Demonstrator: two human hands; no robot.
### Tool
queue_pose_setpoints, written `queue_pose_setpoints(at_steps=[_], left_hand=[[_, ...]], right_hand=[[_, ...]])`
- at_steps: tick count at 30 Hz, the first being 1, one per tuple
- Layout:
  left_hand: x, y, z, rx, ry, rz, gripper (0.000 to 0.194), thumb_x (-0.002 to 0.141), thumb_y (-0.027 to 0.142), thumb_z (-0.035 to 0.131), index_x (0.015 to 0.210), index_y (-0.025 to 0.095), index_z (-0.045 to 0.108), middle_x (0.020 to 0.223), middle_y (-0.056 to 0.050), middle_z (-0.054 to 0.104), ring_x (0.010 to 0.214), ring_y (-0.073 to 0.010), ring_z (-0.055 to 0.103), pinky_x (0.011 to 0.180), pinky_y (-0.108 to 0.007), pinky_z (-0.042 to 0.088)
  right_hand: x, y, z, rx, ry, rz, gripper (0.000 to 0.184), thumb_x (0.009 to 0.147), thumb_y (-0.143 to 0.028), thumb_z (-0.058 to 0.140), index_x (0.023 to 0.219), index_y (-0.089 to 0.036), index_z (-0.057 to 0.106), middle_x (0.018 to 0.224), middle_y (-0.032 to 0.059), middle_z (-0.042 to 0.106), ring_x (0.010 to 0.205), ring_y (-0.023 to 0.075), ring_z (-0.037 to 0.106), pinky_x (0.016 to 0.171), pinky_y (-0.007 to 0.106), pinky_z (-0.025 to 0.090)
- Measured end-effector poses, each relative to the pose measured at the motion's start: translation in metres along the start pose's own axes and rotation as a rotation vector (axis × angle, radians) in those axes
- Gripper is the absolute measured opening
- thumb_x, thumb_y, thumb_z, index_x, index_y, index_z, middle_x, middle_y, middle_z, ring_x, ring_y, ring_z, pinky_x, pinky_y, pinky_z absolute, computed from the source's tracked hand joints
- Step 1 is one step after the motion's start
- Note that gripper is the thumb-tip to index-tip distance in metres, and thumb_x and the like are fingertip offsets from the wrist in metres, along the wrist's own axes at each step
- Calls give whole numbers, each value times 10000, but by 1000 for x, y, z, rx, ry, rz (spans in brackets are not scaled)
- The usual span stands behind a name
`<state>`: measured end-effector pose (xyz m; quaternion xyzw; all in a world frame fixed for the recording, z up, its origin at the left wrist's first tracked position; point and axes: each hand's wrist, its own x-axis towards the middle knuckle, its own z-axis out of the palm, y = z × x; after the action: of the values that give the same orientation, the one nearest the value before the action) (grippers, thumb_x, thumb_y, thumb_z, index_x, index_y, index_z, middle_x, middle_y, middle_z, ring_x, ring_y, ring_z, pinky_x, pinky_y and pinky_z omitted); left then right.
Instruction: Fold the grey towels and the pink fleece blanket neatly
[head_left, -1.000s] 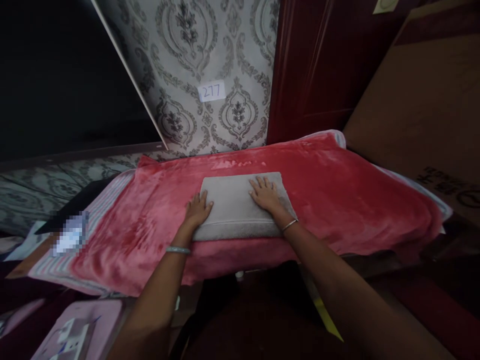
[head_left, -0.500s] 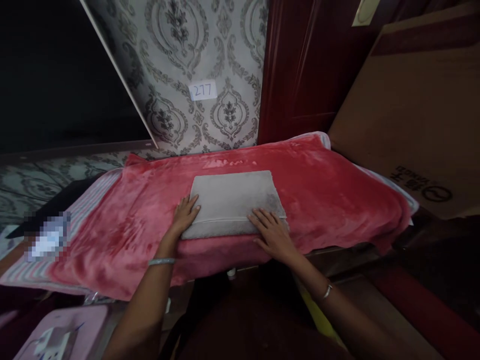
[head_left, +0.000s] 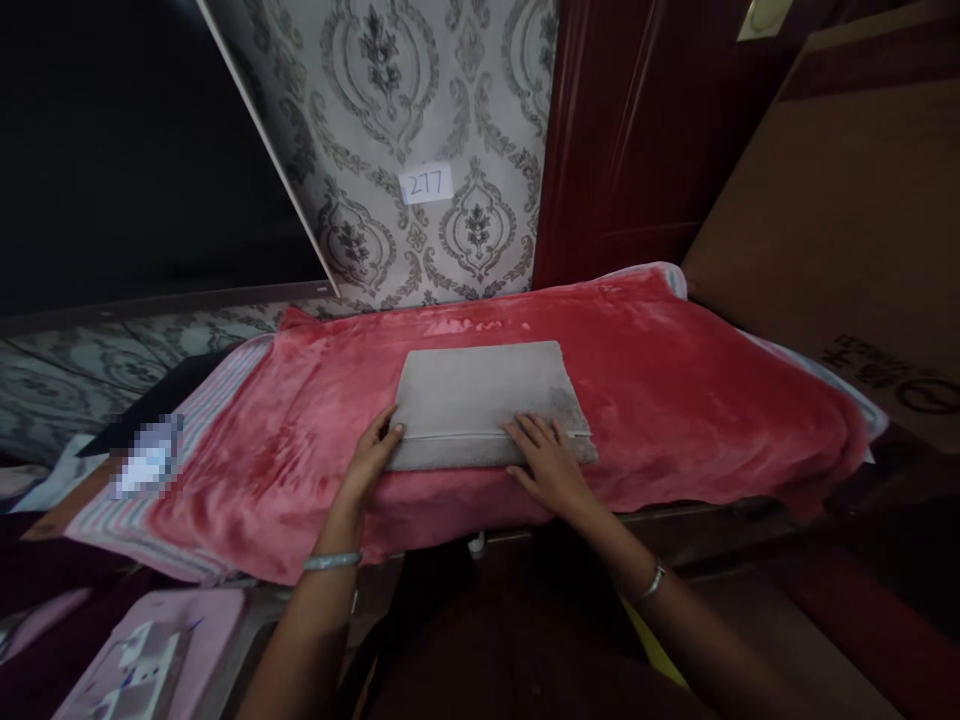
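1. cloth (head_left: 484,385), grey and plush, perhaps a towel, is lying folded flat on the red blanket (head_left: 697,400), close to its near edge and roughly midway between its left and right ends.
2. left hand (head_left: 373,452) is resting loosely at the cloth's left edge, thumb and fingers apart, gripping nothing.
3. right hand (head_left: 551,465) is lying palm down and unclenched over the cloth's near right part, grasping nothing.
4. pile and thickness are suggesting a light, soft, floppy thing, hard to break; it is probably not slipping much on skin, though its layers may be shifting if only one is being pinched.
5. short left and right sides are seeming the best hold, thumbs above and fingers beneath all layers.
6. white paper label (head_left: 426,184) on the patterned wall (head_left: 450,100), beyond the blanket's far edge, is reading "277".
7. cardboard carton (head_left: 832,220), standing by the blanket's far right corner, is bearing dark print (head_left: 862,358) and a round logo (head_left: 928,396), both showing too dim and slanted to read.
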<state>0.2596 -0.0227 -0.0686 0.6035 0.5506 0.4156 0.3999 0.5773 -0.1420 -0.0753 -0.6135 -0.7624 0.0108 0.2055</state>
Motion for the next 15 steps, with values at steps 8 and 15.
queue_pose_setpoints(at_steps=[8, 15], left_hand=[[3, 18, 5, -280, 40, -211, 837, 733, 303, 840, 1485, 162, 501, 1219, -144, 723, 1019, -259, 721, 847, -343, 595], [5, 27, 9, -336, -37, -146, 791, 764, 438, 739, 1465, 139, 528, 1194, -136, 744, 952, -262, 735, 789, -349, 610]], right_hand=[[33, -45, 5, 74, -88, -64, 765, 887, -315, 691, 1587, -218, 398, 1658, 157, 327, 1535, 328, 268, 1244, 564, 175], [50, -67, 14, 62, -74, -114, 776, 875, -266, 683, 1591, -200, 390, 1623, 152, 397, 1511, 347, 316, 1231, 571, 228]])
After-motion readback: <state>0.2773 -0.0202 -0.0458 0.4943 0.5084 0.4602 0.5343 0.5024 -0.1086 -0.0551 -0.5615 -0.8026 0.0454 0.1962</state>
